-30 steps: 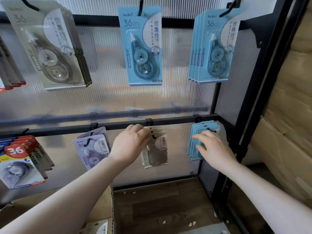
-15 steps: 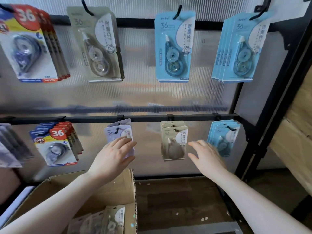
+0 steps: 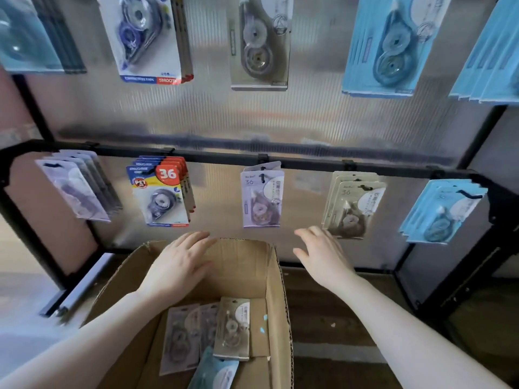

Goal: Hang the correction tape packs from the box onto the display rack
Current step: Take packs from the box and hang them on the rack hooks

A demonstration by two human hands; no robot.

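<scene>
An open cardboard box point(image 3: 276, 279) stands below the rack with several loose correction tape packs point(image 3: 232, 328) lying in its bottom. My left hand point(image 3: 179, 265) hovers over the box's far wall, fingers spread and empty. My right hand point(image 3: 323, 255) is open and empty just right of the box, below the beige packs point(image 3: 351, 204) on the lower rail. A lilac pack point(image 3: 262, 199) hangs between my hands. Red-and-yellow packs point(image 3: 163, 190) and light blue packs point(image 3: 441, 211) hang on the same black rail point(image 3: 219, 157).
The upper row holds more hanging packs: blue-and-white point(image 3: 146, 37), beige point(image 3: 259, 42) and light blue point(image 3: 390, 46). Pale packs point(image 3: 75, 186) hang at the lower left. The rack's black frame point(image 3: 488, 256) rises at the right. A wooden floor point(image 3: 331, 310) lies beside the box.
Both hands have dropped away from the packs on the lower rail toward the box. The view has swung left and down, bringing the box's inside into sight.
</scene>
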